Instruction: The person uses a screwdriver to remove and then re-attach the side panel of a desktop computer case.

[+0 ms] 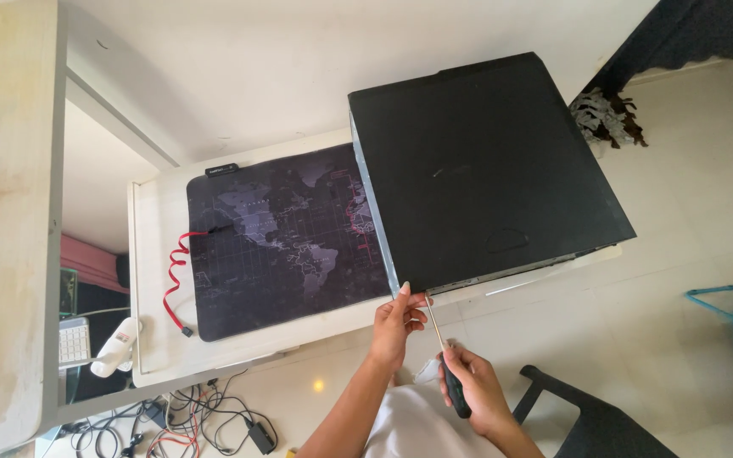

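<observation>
The black computer case (485, 170) lies at the desk's (159, 280) right end, overhanging the front edge. The right hand (472, 386) grips a screwdriver (443, 352) at its near corner; left hand (396, 318) fingers pinch there. An angled tip could slip off.

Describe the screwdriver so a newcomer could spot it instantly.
Start at the big black computer case lying flat on the white desk. At its near left corner, beside the left hand, a thin metal shaft runs down to the right hand. That is the screwdriver: the only slim tool there, with a dark handle.
</observation>
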